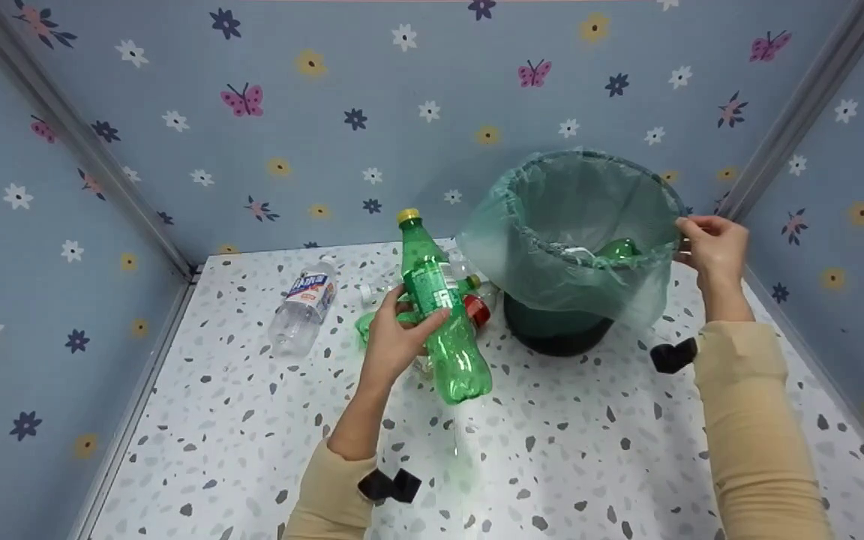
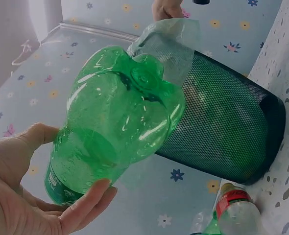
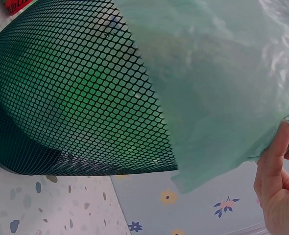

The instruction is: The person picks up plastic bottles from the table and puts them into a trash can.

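Note:
My left hand (image 1: 394,337) grips a green plastic bottle (image 1: 453,352) with a yellow cap around its label, raised above the table and slanting with its cap away from me. In the left wrist view the bottle's lobed base (image 2: 144,78) faces the camera. My right hand (image 1: 717,251) pinches the right rim of a dark mesh trash bin (image 1: 552,330), over the pale green bag (image 1: 582,289) that lines it. The bin leans toward the right hand. Inside lies another green bottle (image 1: 619,249), and green shapes show through the mesh (image 3: 95,98).
A clear bottle with a blue and white label (image 1: 312,291) lies at the left on the speckled table (image 1: 214,442). Several more bottles lie behind the left hand, among them one with a red label (image 1: 477,311). Flowered panels (image 1: 372,97) wall in the table.

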